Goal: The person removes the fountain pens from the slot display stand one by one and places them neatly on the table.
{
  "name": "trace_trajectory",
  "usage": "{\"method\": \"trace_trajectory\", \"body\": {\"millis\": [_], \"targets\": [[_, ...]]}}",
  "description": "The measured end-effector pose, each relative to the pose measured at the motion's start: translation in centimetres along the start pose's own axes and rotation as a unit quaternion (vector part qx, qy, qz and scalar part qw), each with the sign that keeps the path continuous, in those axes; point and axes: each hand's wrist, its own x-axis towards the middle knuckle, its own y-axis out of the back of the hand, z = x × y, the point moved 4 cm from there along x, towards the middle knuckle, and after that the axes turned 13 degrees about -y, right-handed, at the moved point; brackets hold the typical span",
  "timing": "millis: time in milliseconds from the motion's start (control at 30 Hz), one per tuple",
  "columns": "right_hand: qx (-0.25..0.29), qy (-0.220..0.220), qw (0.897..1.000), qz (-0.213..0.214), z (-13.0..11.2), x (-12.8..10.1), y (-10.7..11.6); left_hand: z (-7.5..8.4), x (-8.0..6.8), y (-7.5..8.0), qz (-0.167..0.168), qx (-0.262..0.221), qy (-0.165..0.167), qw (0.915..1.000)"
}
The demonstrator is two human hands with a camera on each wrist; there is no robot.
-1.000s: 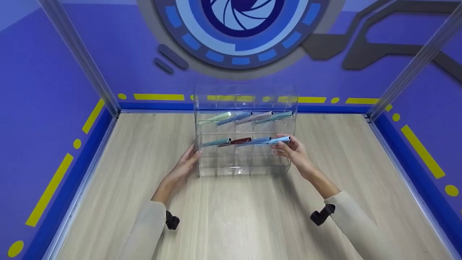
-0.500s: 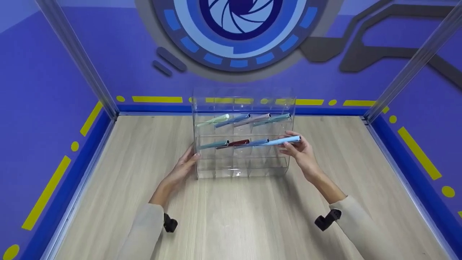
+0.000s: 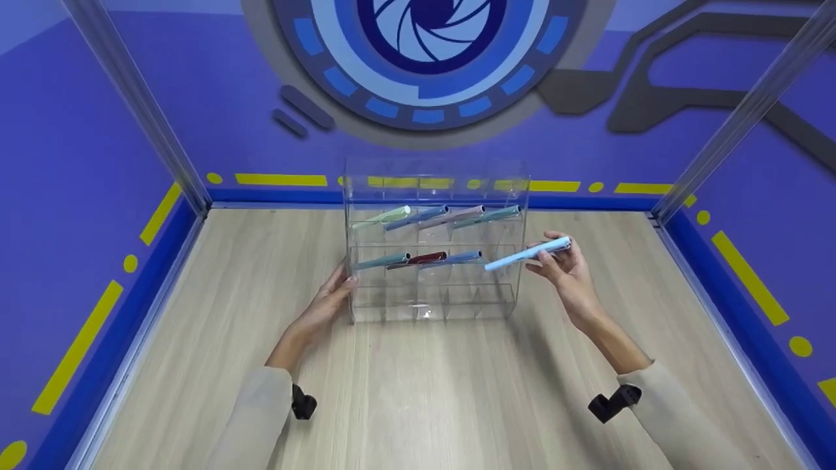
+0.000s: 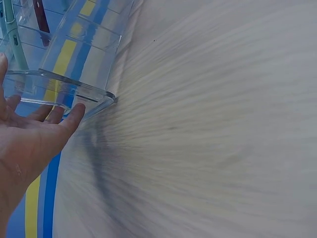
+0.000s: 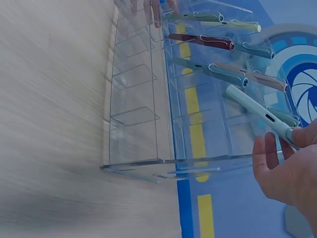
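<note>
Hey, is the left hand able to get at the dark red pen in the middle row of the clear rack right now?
Probably yes. The left hand presses flat on the clear rack's left side, holding nothing. The dark red pen's end pokes out of the rack's open front, with nothing in front of it.

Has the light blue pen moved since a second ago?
Yes. The light blue pen, pinched by the right hand, has slid rightward out of the clear rack, past its right wall.

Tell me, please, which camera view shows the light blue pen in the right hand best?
The head view: the whole light blue pen shows, pinched by the right hand beside the clear rack. The right wrist view shows it close, its end hidden by fingers. The left wrist view misses it.
</note>
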Motion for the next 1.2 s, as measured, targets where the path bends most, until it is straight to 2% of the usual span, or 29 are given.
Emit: {"method": "trace_trajectory", "body": {"millis": [133,333,433,600,833,1200], "targets": [[-0.003,-0.022,1.000,0.012,-0.2,-0.6,0.9,0.0,0.5,-0.5,-0.005,-0.011,-0.001,0.9999],[-0.031,-0.028,0.999,0.032,-0.2,-1.2,2.8,0.3,1.0,-1.2,-0.017,-0.011,-0.007,0.9998],[-0.034,-0.028,0.998,0.039,0.2,-1.4,3.1,0.2,0.8,-0.9,-0.017,-0.009,-0.004,0.9998],[-0.044,-0.054,0.997,0.040,1.4,-1.2,3.0,0.0,-0.2,0.1,0.004,-0.016,0.013,0.9998],[-0.060,-0.081,0.990,0.095,2.4,-1.6,4.6,0.0,0.3,-0.3,-0.009,-0.013,0.005,0.9999],[-0.075,-0.119,0.987,0.075,4.1,-1.8,5.9,-0.3,-0.1,0.1,0.002,-0.003,0.009,1.0000]]}}
